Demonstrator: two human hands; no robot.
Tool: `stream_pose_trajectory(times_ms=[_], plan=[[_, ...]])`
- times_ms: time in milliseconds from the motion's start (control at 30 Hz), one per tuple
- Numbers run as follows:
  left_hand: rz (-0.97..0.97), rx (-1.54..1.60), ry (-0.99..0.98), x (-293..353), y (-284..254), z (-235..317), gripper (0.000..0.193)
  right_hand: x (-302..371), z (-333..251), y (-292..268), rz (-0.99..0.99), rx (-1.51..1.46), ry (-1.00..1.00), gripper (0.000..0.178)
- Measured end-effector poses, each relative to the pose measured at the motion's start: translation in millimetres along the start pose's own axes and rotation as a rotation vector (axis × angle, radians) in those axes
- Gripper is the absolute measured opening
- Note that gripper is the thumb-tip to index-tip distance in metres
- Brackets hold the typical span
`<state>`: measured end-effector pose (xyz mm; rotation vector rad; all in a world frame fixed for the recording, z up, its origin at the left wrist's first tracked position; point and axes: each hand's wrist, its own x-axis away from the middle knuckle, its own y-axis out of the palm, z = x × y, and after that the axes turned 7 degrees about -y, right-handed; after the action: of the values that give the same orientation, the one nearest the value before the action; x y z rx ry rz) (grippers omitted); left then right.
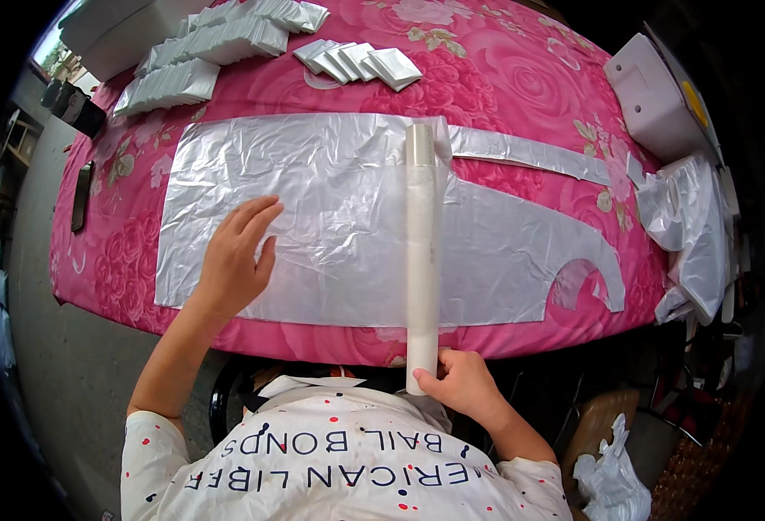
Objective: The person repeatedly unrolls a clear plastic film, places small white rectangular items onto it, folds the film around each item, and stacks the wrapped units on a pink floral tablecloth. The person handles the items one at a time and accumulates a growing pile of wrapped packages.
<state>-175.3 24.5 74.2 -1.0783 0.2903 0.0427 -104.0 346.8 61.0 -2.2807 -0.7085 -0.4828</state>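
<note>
Pale roll (422, 252) at centre frame, lying top to bottom across the plastic sheet (313, 269). Its lower end juts past the table edge, likely so my right hand (461, 382) can get around it: thumb on top, fingers closed on its right side, tips hidden. My left hand (242, 256), left of centre, is loosely open, fingers a little bent, holding nothing; can't tell whether it rests on the sheet or hovers. Sheet spread over the pink cloth (539, 78), probably to lie flat. Folded packets (394, 68) sit along the top, perhaps out of the roll's way. Unclear: whether film is wound on the roll. Sheet beneath it hidden. Dark flat object (82, 196), far left: too dark to identify.
</note>
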Motion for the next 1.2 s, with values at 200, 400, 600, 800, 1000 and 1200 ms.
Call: stream_pose_trajectory(times_ms=[200, 400, 600, 800, 1000, 1200], plan=[[-0.072, 0.309, 0.174, -18.2, 83.1, 72.4, 0.050, 2.4, 3.3, -3.0, -0.002, -0.013, -0.013, 0.030], [-0.190, 0.153, 0.131, -6.2, 129.7, 86.9, 0.062, 5.7, 4.8, -6.0, 0.006, -0.056, 0.000, 0.029], [-0.198, -0.077, 0.142, -5.3, 136.2, 88.0, 0.059, -5.5, 3.8, -20.0, -0.063, -0.030, 0.012, 0.047], [-0.172, -0.065, 0.135, -5.5, 132.7, 90.7, 0.057, -82.2, -20.7, -67.3, 0.027, 0.071, -0.130, 0.056], [-0.172, -0.120, 0.161, -6.4, 132.9, 87.4, 0.057, -177.3, -36.2, -98.3, 0.036, -0.632, -0.102, 0.046], [-0.162, -0.099, 0.166, -5.5, 133.7, 88.2, 0.058, -236.2, -27.5, -105.8, 0.202, -1.385, -0.297, 0.035]])
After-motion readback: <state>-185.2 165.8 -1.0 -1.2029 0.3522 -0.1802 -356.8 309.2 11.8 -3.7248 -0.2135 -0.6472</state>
